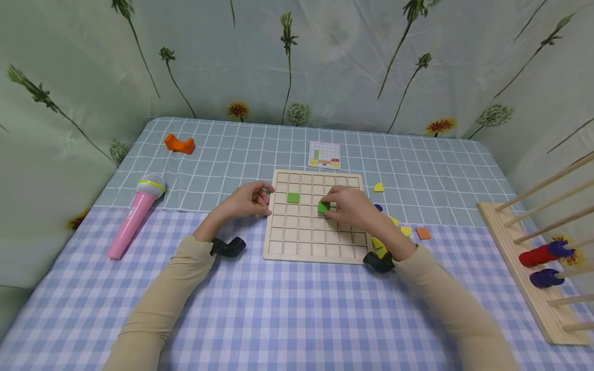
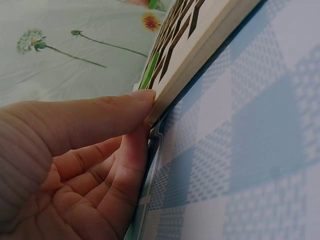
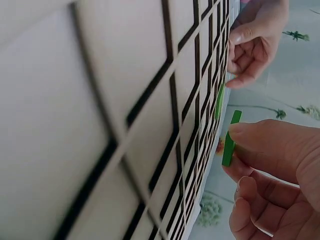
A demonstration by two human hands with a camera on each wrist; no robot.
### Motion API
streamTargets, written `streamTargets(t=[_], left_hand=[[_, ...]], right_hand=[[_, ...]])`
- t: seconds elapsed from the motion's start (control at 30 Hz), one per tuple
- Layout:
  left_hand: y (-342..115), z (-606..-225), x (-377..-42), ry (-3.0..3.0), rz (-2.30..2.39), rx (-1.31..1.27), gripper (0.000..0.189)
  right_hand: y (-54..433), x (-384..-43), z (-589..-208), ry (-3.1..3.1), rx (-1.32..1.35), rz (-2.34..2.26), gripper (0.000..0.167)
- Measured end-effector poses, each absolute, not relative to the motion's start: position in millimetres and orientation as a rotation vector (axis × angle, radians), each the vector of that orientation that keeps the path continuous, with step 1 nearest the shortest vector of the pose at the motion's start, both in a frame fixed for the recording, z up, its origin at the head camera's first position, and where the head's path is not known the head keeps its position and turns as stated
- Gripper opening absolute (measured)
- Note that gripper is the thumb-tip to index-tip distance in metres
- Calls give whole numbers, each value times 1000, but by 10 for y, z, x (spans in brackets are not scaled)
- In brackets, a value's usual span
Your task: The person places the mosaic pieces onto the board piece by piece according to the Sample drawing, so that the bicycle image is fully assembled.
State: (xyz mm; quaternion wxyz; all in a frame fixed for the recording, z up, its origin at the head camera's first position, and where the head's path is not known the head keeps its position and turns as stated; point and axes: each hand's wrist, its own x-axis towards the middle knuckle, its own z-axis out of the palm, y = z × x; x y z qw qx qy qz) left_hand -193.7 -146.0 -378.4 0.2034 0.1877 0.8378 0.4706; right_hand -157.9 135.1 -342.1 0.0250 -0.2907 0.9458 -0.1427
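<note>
A wooden grid board (image 1: 297,236) lies flat on the cloth. My right hand (image 1: 353,207) is over its middle, pinching a green square tile (image 3: 231,138) between thumb and fingertips. The tile is tilted and stands out from the board surface in the right wrist view; the other fingers curl loosely. Another green square tile (image 1: 293,198) lies on the board's upper left part. My left hand (image 1: 250,199) is at the board's left edge, thumb and index fingertips (image 2: 144,96) right at the rim, spread apart along it, the remaining fingers loosely bent.
A printed pattern card (image 1: 324,155) lies behind the board. Yellow pieces (image 1: 406,231) and an orange square (image 1: 423,233) lie to its right. A pink toy microphone (image 1: 134,219) and an orange curved block (image 1: 180,144) sit at left. A wooden peg rack (image 1: 524,278) with red and blue beads stands far right.
</note>
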Motion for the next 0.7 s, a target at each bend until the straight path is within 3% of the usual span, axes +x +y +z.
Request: streamTargets(t=[0.7], left_hand=[[-1460, -3775, -1928, 2328, 1317, 530, 56]], right_hand=[[918, -1681, -3471, 2853, -978, -353, 25]])
